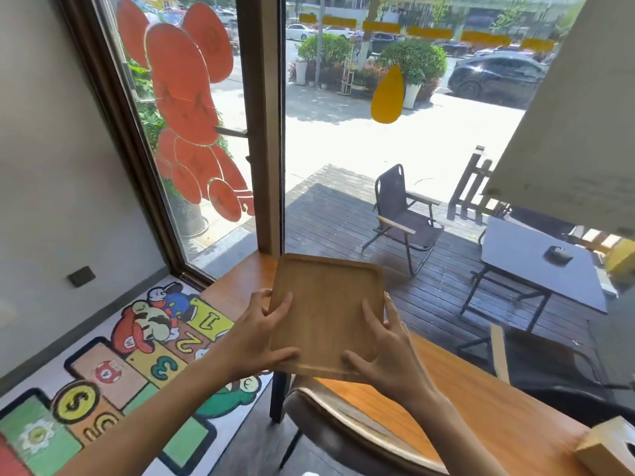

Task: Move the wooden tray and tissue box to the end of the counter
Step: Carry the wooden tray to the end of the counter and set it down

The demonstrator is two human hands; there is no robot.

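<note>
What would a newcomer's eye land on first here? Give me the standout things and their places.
The wooden tray sits at centre, gripped by the left hand and right hand above the orange-brown counter. On the window at upper left is a large red cartoon sticker, and on the floor at lower left lies a bright hopscotch mat. The tissue box waits at the bottom right corner.

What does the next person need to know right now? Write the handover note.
Left hand: gripping the wooden tray's left edge.
Right hand: gripping its right edge.
Tray: held in both hands above the window end of the wooden counter; whether it touches the counter cannot be told.
Tissue box: on the counter at the near right, untouched.
Done: tray brought to the counter's end.
Left: set the tray down, release it, then fetch the tissue box.
</note>
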